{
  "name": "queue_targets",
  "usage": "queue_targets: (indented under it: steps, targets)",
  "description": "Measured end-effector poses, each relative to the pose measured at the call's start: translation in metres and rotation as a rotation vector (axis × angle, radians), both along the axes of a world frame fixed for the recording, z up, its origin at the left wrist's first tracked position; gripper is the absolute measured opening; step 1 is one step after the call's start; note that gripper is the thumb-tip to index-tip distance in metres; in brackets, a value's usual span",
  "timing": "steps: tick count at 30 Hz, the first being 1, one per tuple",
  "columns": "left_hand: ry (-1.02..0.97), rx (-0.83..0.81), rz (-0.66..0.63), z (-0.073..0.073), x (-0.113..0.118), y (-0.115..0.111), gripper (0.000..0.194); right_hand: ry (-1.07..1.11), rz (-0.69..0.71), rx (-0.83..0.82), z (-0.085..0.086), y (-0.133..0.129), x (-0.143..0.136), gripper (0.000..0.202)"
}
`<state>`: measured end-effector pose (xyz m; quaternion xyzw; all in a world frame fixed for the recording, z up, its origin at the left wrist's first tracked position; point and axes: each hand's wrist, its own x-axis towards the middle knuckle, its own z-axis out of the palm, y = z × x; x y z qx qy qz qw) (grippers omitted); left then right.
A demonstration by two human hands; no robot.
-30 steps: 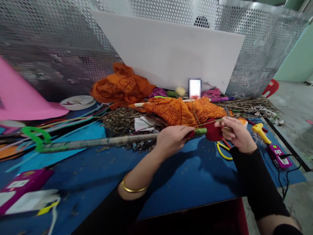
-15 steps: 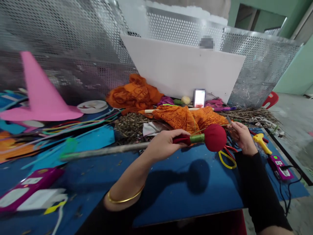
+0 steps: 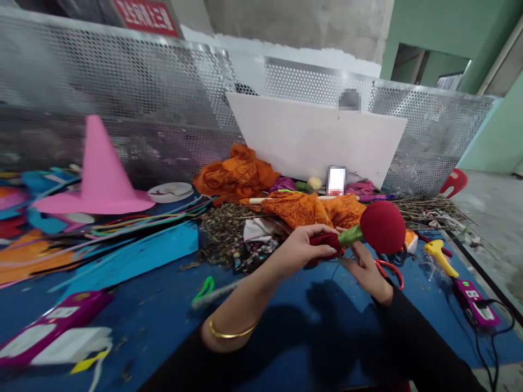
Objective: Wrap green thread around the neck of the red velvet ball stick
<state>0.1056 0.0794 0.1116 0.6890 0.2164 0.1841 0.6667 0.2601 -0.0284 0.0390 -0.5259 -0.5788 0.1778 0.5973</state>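
Observation:
My left hand [image 3: 302, 247] is closed around gathered dark red cloth [image 3: 324, 242] on a stick [image 3: 220, 294]. The cloth covers a round red ball [image 3: 383, 227] at the upper right end, and a green binding [image 3: 350, 236] circles the neck below it. A bright green loop [image 3: 204, 287] shows near the stick's lower end. My right hand [image 3: 368, 275] is closed against the underside of the neck, its fingertips partly hidden. A thin strand hangs beside them, but I cannot make out what they pinch. Orange-handled scissors [image 3: 392, 272] lie just right of this hand.
Orange patterned cloth [image 3: 302, 209] and dry twigs [image 3: 224, 223] lie behind the hands. A pink pointed hat [image 3: 102, 174] stands left, near a purple power strip [image 3: 61, 324]. A yellow glue gun [image 3: 441, 256] and another purple power strip [image 3: 476, 302] are right. A lit phone [image 3: 336, 179] leans against a white board [image 3: 318, 139].
My right hand has come left from beside the ball to the neck, and the metal-tipped tool is no longer visible in it. The ball end has moved right and tilts upward.

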Motion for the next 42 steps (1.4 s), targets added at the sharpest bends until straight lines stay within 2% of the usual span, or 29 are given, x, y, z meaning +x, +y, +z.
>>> queue_targets:
  steps: [2,5,7,9,11,14,17,19,24,28,32,38,42]
  targets:
    - [0.013,-0.006,-0.003,-0.002,0.003,0.001,0.039,-0.076,0.011,-0.025,-0.001,-0.001,-0.007,0.015]
    - [0.021,-0.001,0.048,-0.003,0.004,0.005,0.039,-0.296,-0.153,-0.021,0.002,-0.005,-0.01,0.022]
    - [0.002,0.005,0.084,-0.005,0.004,0.009,0.039,-0.418,-0.256,0.083,0.006,-0.011,-0.011,0.021]
    - [-0.006,0.01,0.088,-0.009,0.005,0.012,0.039,-0.41,-0.234,0.223,0.011,-0.016,-0.014,0.017]
    - [0.005,0.015,0.059,-0.016,0.009,0.013,0.04,-0.262,-0.101,0.277,0.015,-0.019,-0.019,0.02]
    - [0.052,0.032,-0.01,-0.031,0.016,0.008,0.04,0.161,0.048,0.199,0.018,-0.016,-0.024,0.029]
    - [0.044,0.113,-0.012,-0.046,0.024,0.003,0.035,0.577,0.02,0.08,0.018,-0.009,-0.025,0.033]
    - [0.044,0.2,0.035,-0.055,0.028,0.002,0.033,0.712,-0.025,0.0,0.018,-0.006,-0.026,0.032]
    - [0.178,0.447,0.147,-0.066,0.032,-0.003,0.032,0.794,-0.135,-0.039,0.023,-0.01,-0.032,0.032]
    - [0.275,0.582,0.182,-0.061,0.033,-0.008,0.032,0.82,-0.169,-0.012,0.024,-0.013,-0.037,0.03]
    - [0.324,0.672,0.208,-0.052,0.032,-0.006,0.031,0.826,-0.201,0.027,0.015,-0.008,-0.042,0.031]
    - [0.231,0.717,0.319,-0.043,0.024,0.0,0.031,0.867,-0.287,0.096,-0.001,0.004,-0.042,0.032]
    - [0.144,0.742,0.304,-0.048,0.023,-0.009,0.031,0.941,-0.227,-0.011,-0.002,0.009,-0.032,0.033]
